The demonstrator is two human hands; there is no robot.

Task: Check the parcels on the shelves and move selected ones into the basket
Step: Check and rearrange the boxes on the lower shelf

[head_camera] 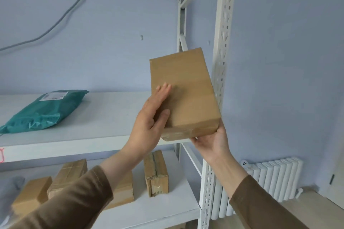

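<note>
A brown taped cardboard parcel (186,87) is held up in the air in front of the right end of the white shelf unit, tilted with its plain face toward me. My left hand (149,122) grips its left edge, fingers flat on the face and thumb at the lower corner. My right hand (214,141) supports it from below at the bottom right corner. A teal plastic mailer bag (44,111) with a white label lies on the upper shelf (104,117) at the left. No basket is in view.
Several cardboard boxes (156,173) rest on the lower shelf (160,210), partly behind my left sleeve. The perforated white upright (223,42) stands just right of the held parcel. A white radiator (270,178) lines the wall at lower right.
</note>
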